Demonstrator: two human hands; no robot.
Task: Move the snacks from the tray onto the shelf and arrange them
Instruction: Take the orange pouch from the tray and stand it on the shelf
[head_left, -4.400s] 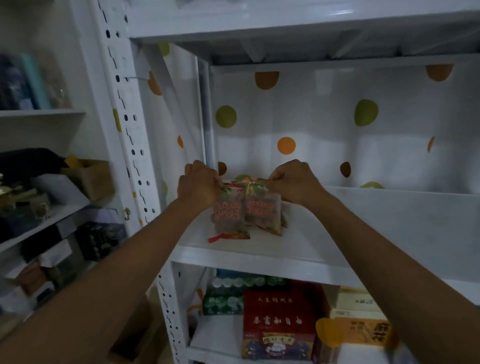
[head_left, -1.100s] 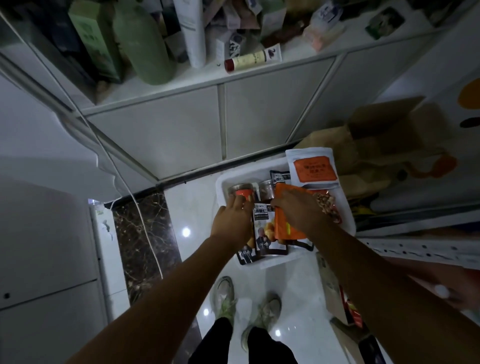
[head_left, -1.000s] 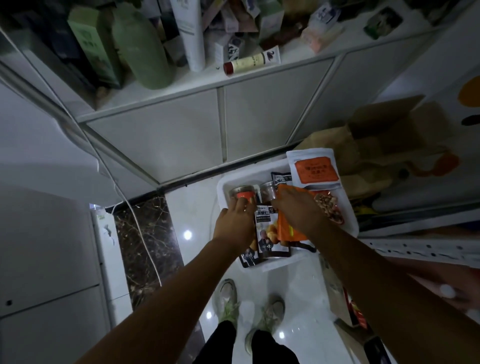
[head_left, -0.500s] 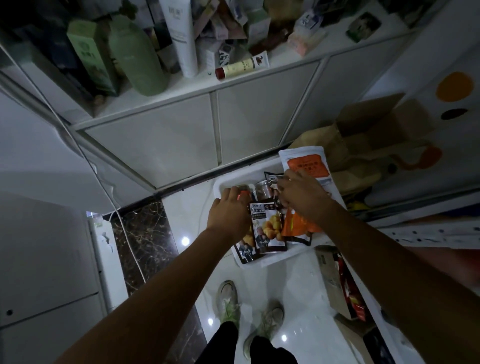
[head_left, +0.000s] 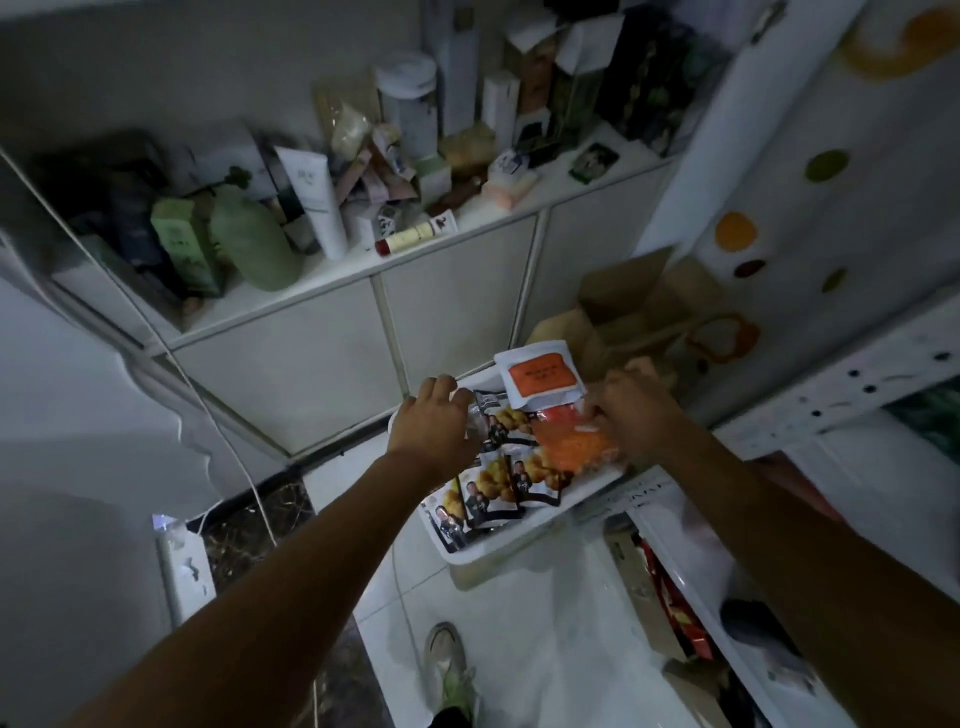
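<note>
The snacks lay in the white tray (head_left: 498, 555): dark packets (head_left: 498, 493) overlapping at its near end, a white pouch (head_left: 540, 375) at the far end. Between them was the orange packet (head_left: 566, 444), which the blurred right hand (head_left: 638, 410) pinched at its edge. The left hand (head_left: 434, 426) curled its fingers down over the tray's far left corner; whether they gripped anything could not be told. A cardboard box (head_left: 621, 293) stood beyond.

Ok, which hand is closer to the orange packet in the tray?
Right. The right hand grips the right edge of the orange packet; the left hand is to its left, beyond the dark packets.
</note>
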